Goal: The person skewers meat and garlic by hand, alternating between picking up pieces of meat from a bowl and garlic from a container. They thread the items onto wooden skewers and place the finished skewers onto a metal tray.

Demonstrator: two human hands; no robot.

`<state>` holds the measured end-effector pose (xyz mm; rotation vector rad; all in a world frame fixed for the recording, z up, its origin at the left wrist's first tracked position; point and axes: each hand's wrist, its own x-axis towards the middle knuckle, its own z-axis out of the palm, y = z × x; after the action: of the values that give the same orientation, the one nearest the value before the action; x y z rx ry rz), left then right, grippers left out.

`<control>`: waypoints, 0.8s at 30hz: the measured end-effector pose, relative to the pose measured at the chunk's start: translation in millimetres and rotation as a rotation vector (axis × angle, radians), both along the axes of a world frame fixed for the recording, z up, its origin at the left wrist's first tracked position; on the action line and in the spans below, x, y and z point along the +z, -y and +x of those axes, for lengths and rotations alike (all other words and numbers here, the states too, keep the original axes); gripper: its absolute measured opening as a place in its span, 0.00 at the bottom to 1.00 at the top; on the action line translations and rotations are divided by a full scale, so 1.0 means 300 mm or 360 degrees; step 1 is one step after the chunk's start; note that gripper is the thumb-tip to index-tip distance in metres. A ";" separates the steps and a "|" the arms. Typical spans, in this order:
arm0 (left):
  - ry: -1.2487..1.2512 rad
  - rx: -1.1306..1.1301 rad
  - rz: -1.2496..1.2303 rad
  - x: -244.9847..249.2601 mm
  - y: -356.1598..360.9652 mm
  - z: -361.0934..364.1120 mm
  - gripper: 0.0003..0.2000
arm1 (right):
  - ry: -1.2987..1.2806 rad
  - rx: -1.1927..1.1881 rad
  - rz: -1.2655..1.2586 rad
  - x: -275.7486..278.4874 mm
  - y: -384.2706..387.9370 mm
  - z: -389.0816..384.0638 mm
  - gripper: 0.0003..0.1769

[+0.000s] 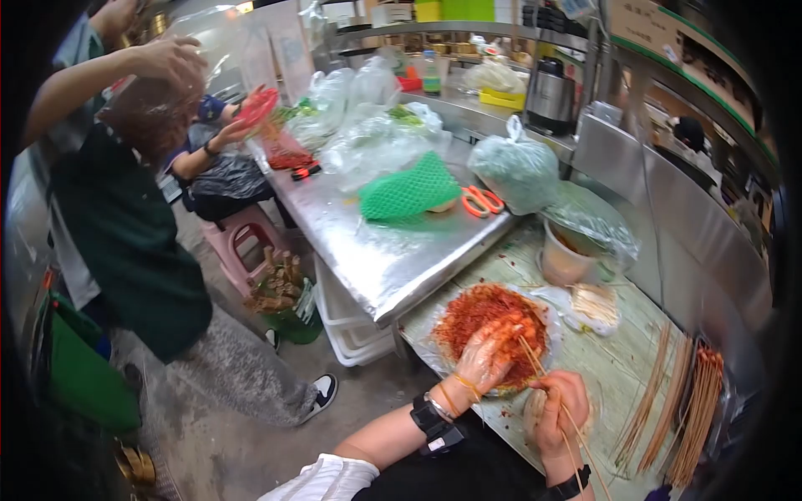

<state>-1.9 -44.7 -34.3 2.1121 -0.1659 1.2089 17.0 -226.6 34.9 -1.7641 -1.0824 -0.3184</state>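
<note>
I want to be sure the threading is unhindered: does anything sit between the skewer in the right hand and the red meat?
Nothing visible does. The right hand holds the skewer with its tip right at the red meat, where the left hand rests on the pile.

Glossy steel table (393,259), thin wooden skewers (660,392), green plastic netting (409,190).

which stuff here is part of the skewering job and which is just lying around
In hand: left hand, red spiced meat, right hand, bamboo skewer, bare skewers
Lying about: orange scissors, green mesh net, bagged greens, pink stool
</note>
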 end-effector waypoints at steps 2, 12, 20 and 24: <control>-0.0008 0.0021 -0.0025 0.008 0.022 0.016 0.15 | -0.0051 -0.0018 0.0013 0.001 -0.004 0.003 0.15; -0.0024 -0.1096 -0.2561 -0.026 0.092 0.063 0.13 | 0.0092 -0.0013 -0.0002 -0.004 -0.017 -0.007 0.10; -0.0003 -0.0949 -0.2583 -0.007 0.100 0.055 0.13 | 0.0279 0.0037 -0.0044 -0.048 -0.021 0.012 0.14; 0.0005 -0.0730 -0.2358 -0.043 0.104 0.062 0.13 | 0.0303 0.0013 -0.0068 -0.050 -0.047 0.012 0.20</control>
<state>16.8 -76.0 -47.4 0.7001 0.2014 0.6344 20.6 -212.6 19.8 -1.7942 -1.2385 -0.4690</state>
